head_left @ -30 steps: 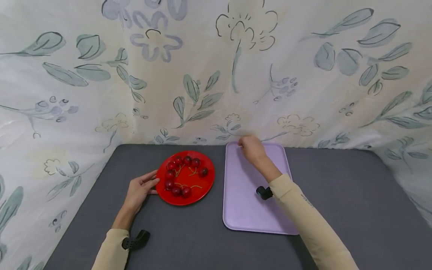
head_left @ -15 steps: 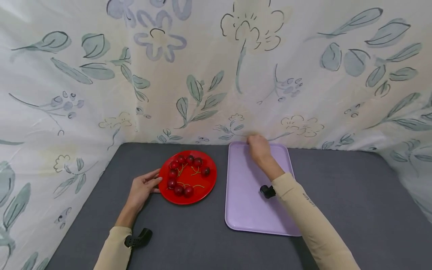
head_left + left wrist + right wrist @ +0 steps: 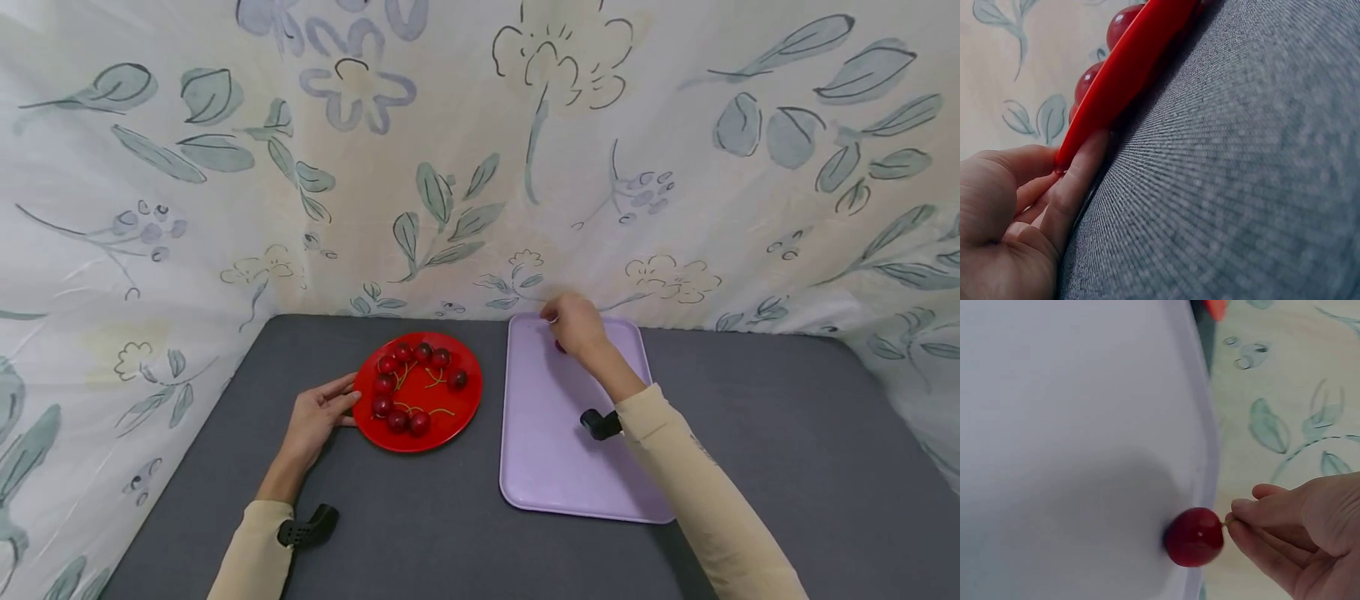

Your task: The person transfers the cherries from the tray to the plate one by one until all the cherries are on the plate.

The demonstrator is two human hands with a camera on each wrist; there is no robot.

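At the tray's (image 3: pixel 525 467) far edge, the right hand (image 3: pixel 576 325) pinched a cherry (image 3: pixel 1194 537) by its stem; lowering it gently would have prevented rolling.

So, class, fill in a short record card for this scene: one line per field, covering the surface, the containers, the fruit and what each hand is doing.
Surface: grey table, floral cloth behind
Plate: red plate, left of the tray
Fruit on plate: nine cherries with stems
Tray: lilac tray
Left hand: left hand with fingertips touching the plate's rim
Right hand: right hand pinches the stem of one cherry at the tray's far edge
Cherry contact with tray: cannot tell
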